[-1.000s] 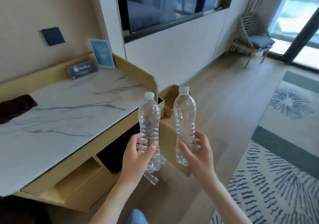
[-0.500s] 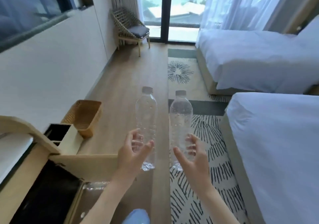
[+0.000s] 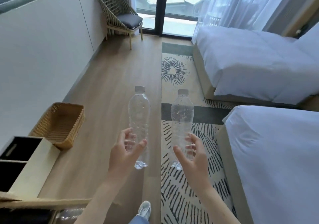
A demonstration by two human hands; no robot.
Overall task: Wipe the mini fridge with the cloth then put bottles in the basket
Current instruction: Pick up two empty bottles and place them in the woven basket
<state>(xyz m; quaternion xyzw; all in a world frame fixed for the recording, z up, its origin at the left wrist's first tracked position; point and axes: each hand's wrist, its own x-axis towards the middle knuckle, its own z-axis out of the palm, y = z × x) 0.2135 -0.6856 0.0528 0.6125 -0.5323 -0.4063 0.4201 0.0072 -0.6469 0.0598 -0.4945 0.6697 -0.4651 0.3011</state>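
The left hand (image 3: 126, 152) curls its fingers and thumb round the lower half of a clear, ribbed plastic bottle with a white cap (image 3: 139, 115). The right hand (image 3: 192, 155) grips a second clear plastic bottle of the same shape (image 3: 182, 114) in the same way. Both bottles stand upright in the air, caps up, side by side but apart, over the seam where the smooth wood-plank floor (image 3: 107, 89) meets a pale rug with dark dashes and a starburst (image 3: 174, 69).

The rectangular tan woven basket (image 3: 76, 125) sits on the floor to the left, against the white wall. Its open top faces up and its near corner touches a cream box with dark compartments (image 3: 36, 165).

Two beds with soft white covers (image 3: 259, 65) line the right edge of the rug. Between them and the wall a long strip of bare floor runs to a lattice-woven chair with a grey cushion (image 3: 120, 18) by the glass door.
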